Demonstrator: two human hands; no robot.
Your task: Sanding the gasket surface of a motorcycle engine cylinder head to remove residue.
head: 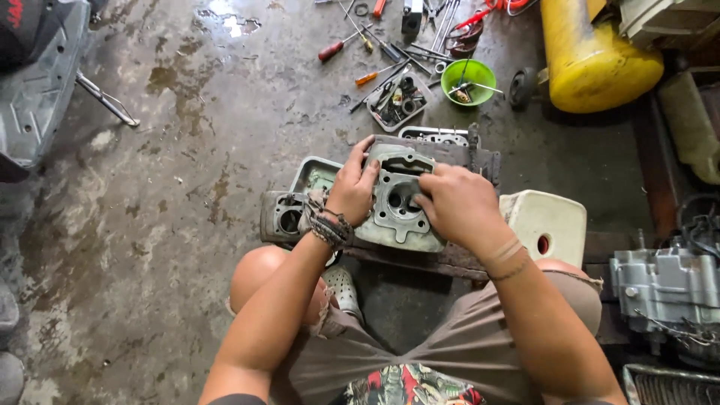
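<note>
Between both hands sits a pale green-grey metal engine part with round holes [397,202], resting on a dark, dirty wooden plank [435,259] just past the person's knees. The left hand [351,189] wraps around the part's left edge, fingers curled over the top, holding it tight. The right hand [457,204] lies on the part's right side with its fingers bent and pressing down near the big middle hole; I cannot tell if it pinches anything small.

Just left of the left hand lies a dark round metal cylinder piece [283,216]. Right of the right hand stands a cream plastic jug [546,223]. Far ahead of both hands are a green plastic bowl [468,78], a small grey tray of tiny parts [397,101], and loose screwdrivers [352,45] on the wet concrete floor [172,187].

The part looks heavy, and the plank is narrow. If the left hand loosens, the part could slide off and hit a foot. Its edges look sharp, so pressing fingers could get cut.
</note>
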